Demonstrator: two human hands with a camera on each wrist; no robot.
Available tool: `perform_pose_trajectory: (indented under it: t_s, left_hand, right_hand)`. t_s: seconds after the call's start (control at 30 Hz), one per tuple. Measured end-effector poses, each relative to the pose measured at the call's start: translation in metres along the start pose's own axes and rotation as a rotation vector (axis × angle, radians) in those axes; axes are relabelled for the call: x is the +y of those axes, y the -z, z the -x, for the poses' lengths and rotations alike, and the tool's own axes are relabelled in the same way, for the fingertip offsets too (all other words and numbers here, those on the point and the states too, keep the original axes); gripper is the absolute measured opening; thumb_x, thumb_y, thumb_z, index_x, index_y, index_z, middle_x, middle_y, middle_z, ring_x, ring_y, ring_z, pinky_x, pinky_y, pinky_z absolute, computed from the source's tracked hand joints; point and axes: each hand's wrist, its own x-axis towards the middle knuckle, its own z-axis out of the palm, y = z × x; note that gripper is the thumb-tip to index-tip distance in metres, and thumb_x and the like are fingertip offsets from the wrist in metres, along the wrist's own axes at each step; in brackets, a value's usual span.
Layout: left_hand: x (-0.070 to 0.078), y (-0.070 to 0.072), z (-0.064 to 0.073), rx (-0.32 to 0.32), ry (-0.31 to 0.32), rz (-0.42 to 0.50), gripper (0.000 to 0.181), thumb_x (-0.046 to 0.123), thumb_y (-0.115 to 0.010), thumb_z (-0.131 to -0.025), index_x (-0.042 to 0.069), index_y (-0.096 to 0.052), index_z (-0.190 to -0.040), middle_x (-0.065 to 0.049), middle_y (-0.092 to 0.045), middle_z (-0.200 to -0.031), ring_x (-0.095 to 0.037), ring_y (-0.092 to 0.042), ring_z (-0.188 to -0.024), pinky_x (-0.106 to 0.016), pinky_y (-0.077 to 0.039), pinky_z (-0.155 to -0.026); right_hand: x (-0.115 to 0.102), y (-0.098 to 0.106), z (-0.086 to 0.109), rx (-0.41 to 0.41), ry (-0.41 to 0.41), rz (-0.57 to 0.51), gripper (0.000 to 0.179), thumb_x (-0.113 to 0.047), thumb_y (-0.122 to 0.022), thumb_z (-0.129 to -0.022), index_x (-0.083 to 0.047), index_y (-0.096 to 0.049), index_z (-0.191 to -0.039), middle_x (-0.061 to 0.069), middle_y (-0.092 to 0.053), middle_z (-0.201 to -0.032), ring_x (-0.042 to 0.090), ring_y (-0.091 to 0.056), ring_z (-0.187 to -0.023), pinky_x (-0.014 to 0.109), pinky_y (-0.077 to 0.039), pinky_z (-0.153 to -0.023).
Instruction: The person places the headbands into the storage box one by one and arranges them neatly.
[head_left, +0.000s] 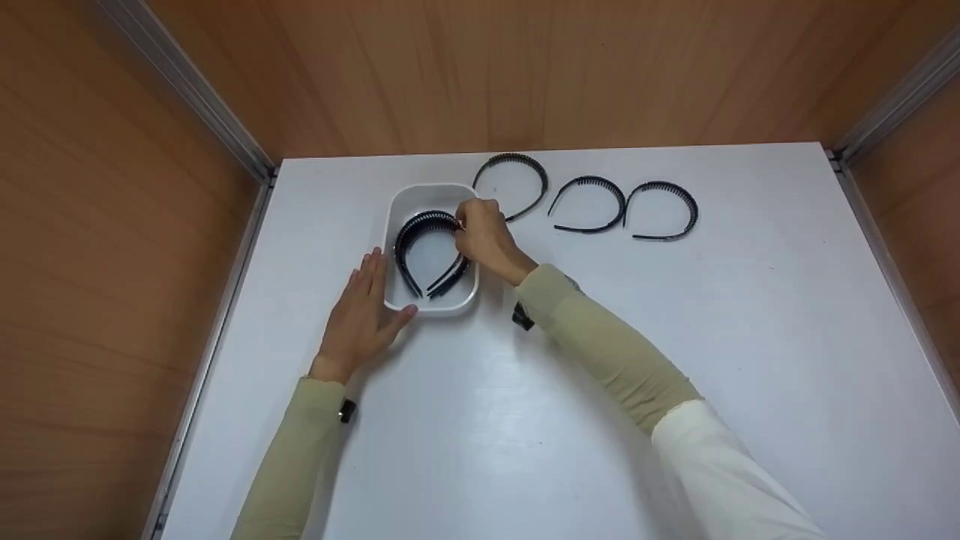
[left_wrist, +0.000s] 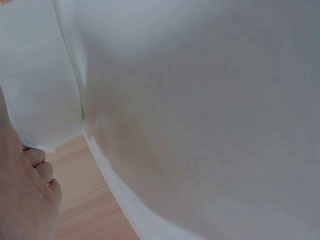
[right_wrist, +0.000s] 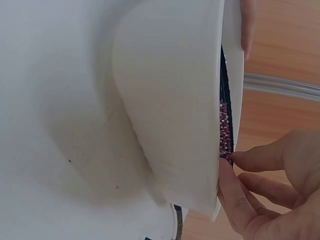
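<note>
A white plastic tub (head_left: 431, 310) stands at the back left of the white table. In it lies a stack of dark toothed headbands (head_left: 405, 241), their open ends towards me. My right hand (head_left: 489, 236) reaches over the tub's right rim and pinches a headband on the right side of the stack. In the right wrist view, thumb and fingers grip this headband (right_wrist: 226, 130), which has pink and silver beads along its outer face. My left hand (head_left: 356, 324) rests along the tub's left wall, fingers straight, thumb at the near left corner.
Three more headbands lie on the table right of the tub: one (head_left: 545, 180) close behind my right hand, another (head_left: 622, 199) further right, and the last (head_left: 694, 210) touching or nearly touching it. Wooden panels (head_left: 525, 75) border the table at the back and sides.
</note>
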Motion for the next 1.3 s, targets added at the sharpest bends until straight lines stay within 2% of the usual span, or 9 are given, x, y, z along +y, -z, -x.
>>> perform_pose_trajectory:
  t_s: [0.13,0.33,0.5,1.03,1.3]
  left_hand:
    - [0.001,0.000,-0.001,0.009,-0.007,-0.003,0.101,0.059,-0.060,-0.103,0.001,-0.011,-0.171,-0.016,-0.013,-0.180,-0.032,-0.012,-0.167,-0.045,-0.013,-0.138]
    - [0.003,0.000,-0.001,-0.020,0.014,-0.010,0.100,0.062,-0.055,-0.105,0.001,-0.010,-0.171,-0.014,-0.010,-0.180,-0.028,-0.009,-0.168,-0.043,-0.011,-0.138]
    - [0.003,-0.001,-0.001,-0.029,0.020,-0.018,0.100,0.063,-0.053,-0.106,0.001,-0.008,-0.171,-0.013,-0.009,-0.180,-0.028,-0.008,-0.168,-0.042,-0.010,-0.138]
    - [0.003,0.002,-0.001,-0.016,0.009,-0.014,0.100,0.058,-0.058,-0.105,0.001,-0.008,-0.171,-0.016,-0.010,-0.180,-0.030,-0.009,-0.168,-0.043,-0.010,-0.138]
    - [0.000,0.000,0.000,0.004,-0.002,-0.007,0.101,0.060,-0.058,-0.104,0.000,-0.011,-0.170,-0.017,-0.011,-0.180,-0.032,-0.011,-0.167,-0.045,-0.011,-0.138]
  right_hand:
    - [0.001,0.001,0.000,0.016,0.016,0.002,0.007,0.009,-0.063,-0.086,0.008,-0.070,-0.086,0.005,-0.050,-0.075,0.020,-0.045,-0.068,0.030,-0.033,-0.056]
    - [0.002,0.001,0.002,0.014,0.021,-0.010,0.024,0.010,-0.061,-0.087,0.011,-0.076,-0.105,0.017,-0.070,-0.093,0.022,-0.056,-0.080,0.032,-0.050,-0.067]
    - [0.002,0.002,0.002,0.007,0.020,-0.012,0.028,0.010,-0.061,-0.087,0.010,-0.076,-0.111,0.022,-0.074,-0.101,0.023,-0.060,-0.085,0.037,-0.058,-0.076]
    - [0.007,0.020,0.010,0.013,0.039,-0.060,0.027,-0.001,-0.070,-0.094,0.012,-0.075,-0.116,0.025,-0.076,-0.104,0.031,-0.068,-0.097,0.045,-0.061,-0.088]
    - [0.019,0.040,0.016,0.016,0.052,-0.053,0.026,-0.003,-0.071,-0.095,0.010,-0.077,-0.117,0.023,-0.077,-0.108,0.032,-0.072,-0.101,0.044,-0.062,-0.089]
